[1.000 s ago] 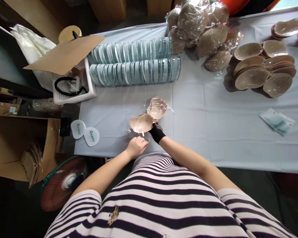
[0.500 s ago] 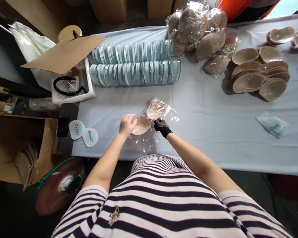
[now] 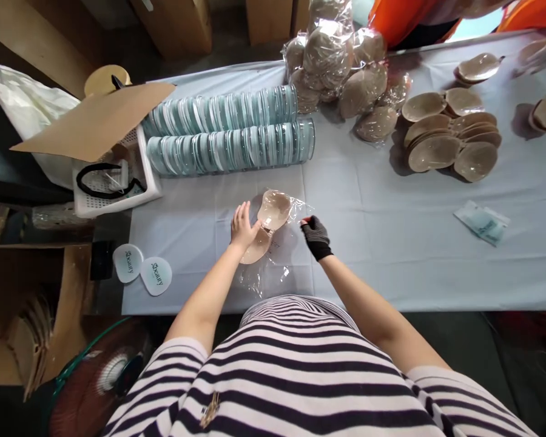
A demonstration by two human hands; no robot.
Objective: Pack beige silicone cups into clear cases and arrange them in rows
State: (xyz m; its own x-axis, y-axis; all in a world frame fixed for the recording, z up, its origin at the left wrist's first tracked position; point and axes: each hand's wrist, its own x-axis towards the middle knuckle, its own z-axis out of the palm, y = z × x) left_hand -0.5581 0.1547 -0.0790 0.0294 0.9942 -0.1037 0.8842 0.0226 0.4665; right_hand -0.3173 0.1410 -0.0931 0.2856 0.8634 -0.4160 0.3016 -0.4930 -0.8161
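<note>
A person in a black-and-white striped shirt [image 3: 300, 364] stands at the near edge of a table covered in a pale blue cloth [image 3: 391, 243], seen from above.

The bare left hand [image 3: 242, 227] rests with fingers spread and slightly curled on a pair of beige, rounded silicone cups [image 3: 267, 221], joined side by side and lying on the cloth just in front of the person. The right hand [image 3: 316, 235], in a black glove, is just right of the cups; its fingers are pinched narrow on the edge of a clear, crinkled plastic sleeve [image 3: 273, 267] that lies around and under the pair. The cups look only partly covered, so the wrapping appears unfinished; whether they are going in or coming out cannot be told.

To the left, near the table edge, lie two pale blue oval cards with dark lettering [image 3: 142, 271].

Further back stand two long rows of clear, pale blue round cases [image 3: 230, 130] on edge, beside a white perforated plastic basket [image 3: 113, 182] under a brown cardboard flap [image 3: 95, 118].

At the far right, a heap of beige cups in clear bags [image 3: 341, 67] looks finished, while loose stacks of bare beige cups [image 3: 450, 136] look yet to be handled. A small pale blue flat packet [image 3: 481, 222] lies apart.
</note>
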